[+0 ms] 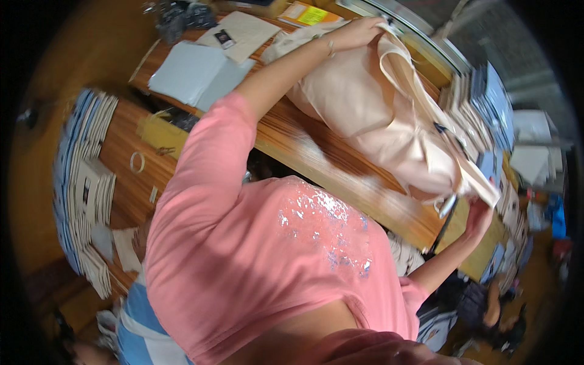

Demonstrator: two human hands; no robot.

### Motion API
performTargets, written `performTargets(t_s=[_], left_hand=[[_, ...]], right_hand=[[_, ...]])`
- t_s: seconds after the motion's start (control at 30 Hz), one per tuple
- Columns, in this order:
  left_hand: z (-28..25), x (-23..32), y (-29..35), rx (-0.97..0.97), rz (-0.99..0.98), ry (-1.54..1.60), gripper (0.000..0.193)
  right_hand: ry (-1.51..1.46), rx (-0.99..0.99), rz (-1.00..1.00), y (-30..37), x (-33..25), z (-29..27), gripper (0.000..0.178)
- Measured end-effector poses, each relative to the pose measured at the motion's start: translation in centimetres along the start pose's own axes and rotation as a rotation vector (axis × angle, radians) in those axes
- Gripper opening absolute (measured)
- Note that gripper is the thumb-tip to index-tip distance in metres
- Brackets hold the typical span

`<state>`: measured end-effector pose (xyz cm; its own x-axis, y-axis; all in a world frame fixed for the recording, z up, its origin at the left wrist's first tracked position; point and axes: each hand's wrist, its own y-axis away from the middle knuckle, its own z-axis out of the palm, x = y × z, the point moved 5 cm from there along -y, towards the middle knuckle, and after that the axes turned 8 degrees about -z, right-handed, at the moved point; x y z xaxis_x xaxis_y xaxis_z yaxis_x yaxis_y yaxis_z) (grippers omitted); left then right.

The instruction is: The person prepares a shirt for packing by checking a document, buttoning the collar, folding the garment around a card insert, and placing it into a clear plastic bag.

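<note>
A large pale cream garment [353,91] is stretched across the wooden table [304,149], its far edge lifted and pulled out long. My left hand [359,33] is closed on one end of that edge, at the back of the table. The other end is pinched in my right hand [479,216], beyond the table's right corner. Between my hands the edge runs nearly taut, with a small dark piece on it, while the rest sags in loose folds. Whether it is a shirt or trousers I cannot tell.
Grey-white sheets [182,70] and a beige packet [243,33] lie left of the garment. Folded clothes are stacked at the right [493,106] and on a side table at left [79,176]. A white tape ring [137,162] lies there too. Another person's arm [494,304] shows lower right.
</note>
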<state>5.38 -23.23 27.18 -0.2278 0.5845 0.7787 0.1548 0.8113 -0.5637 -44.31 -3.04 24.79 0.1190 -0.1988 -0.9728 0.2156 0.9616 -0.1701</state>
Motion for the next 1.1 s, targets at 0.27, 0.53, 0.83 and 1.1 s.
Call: performTargets(t_s=[0.27,0.53,0.83,1.1], left_hand=[[6.6,6.9,-13.4,-0.104,0.002,0.759,0.023],[0.9,-11.1,-5.2,-0.210,-0.533,0.954,0.021],[-18.2,-26.4,11.4,0.289,-0.732,-0.251,0.049],[-7.7,-12.5,31.0,0.037,-0.581,-0.986,0.053]], right_hand=[[0.278,0.363,-0.585,8.9,-19.7,2.9,0.046],[0.548,0.076,0.091,11.6,2.2,10.1,0.049],[0.283,-0.971,0.245,14.1,14.2,37.1,0.046],[1.428,-0.067,-0.151,2.6,20.8,13.5,0.047]])
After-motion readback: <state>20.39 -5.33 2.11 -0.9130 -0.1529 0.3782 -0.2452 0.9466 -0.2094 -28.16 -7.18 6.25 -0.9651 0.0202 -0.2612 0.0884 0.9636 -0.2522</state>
